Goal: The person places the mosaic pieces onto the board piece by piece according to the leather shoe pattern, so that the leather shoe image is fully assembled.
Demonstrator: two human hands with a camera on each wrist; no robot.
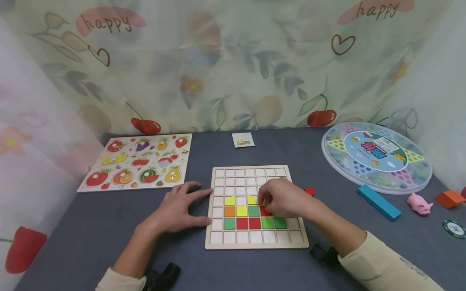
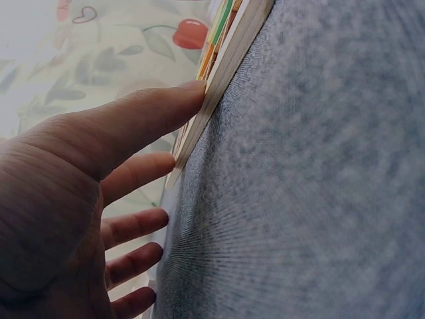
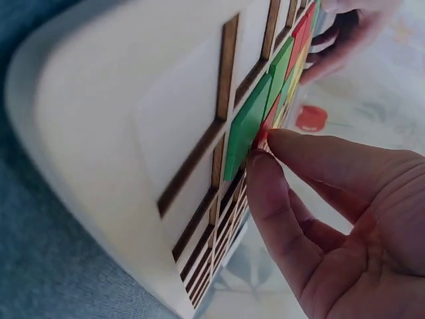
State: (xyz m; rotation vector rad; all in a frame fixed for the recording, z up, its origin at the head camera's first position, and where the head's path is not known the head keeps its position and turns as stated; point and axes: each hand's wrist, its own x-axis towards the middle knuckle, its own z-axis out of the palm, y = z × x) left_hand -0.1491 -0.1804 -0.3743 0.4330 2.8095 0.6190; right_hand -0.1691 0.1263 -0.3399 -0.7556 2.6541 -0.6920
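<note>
A wooden grid board (image 1: 220,245) lies on the dark table, with several coloured tiles in its lower and middle cells. Among these are an orange tile (image 1: 229,211), a yellow square (image 1: 242,211) and two yellow curved tiles. My left hand (image 1: 176,208) rests at the board's left edge, its thumb (image 2: 153,116) and index fingertip touching the frame. Over the right part of the grid, my right hand (image 1: 287,198) pinches a red tile (image 3: 267,123) between thumb and finger, at the cell right of a green tile (image 1: 253,211). Fingers partly cover that red tile.
Behind the board lies a small pattern card (image 1: 243,140). A fruit picture board (image 1: 132,169) sits back left. On the right are a round game board (image 1: 376,157), blue block (image 1: 378,202), pink pig (image 1: 420,204), orange block (image 1: 450,199) and chip (image 1: 454,229). A red piece (image 1: 310,191) shows beyond my right wrist.
</note>
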